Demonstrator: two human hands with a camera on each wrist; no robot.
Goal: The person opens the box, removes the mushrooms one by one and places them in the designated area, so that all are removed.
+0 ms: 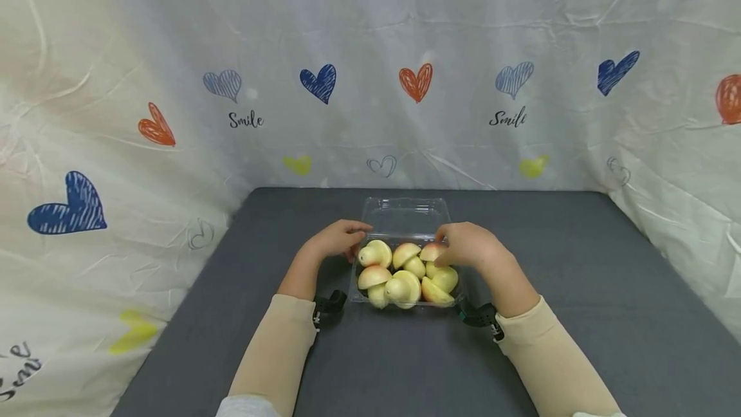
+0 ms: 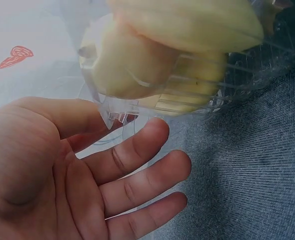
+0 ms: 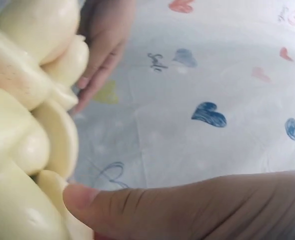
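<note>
A clear plastic clamshell box [image 1: 354, 295] stands on the table, its lid [image 1: 405, 216] folded back. Several toy mushrooms [image 1: 403, 288], pale yellow with pinkish caps, fill it. My left hand [image 1: 338, 238] is at the box's far left corner. In the left wrist view, the thumb and forefinger pinch the rim [image 2: 115, 116] while the other fingers stay loosely extended below. My right hand [image 1: 471, 246] reaches over the right side and grips a toy mushroom [image 1: 431, 251] at the back right. Its thumb [image 3: 137, 207] lies against that mushroom in the right wrist view; the other fingers are hidden.
The box sits mid-table on a dark grey tabletop [image 1: 370, 359]. A white cloth [image 1: 370, 37] printed with hearts hangs behind the table and along both sides. Black camera straps [image 1: 330, 304] are worn on both wrists, close to the box's near corners.
</note>
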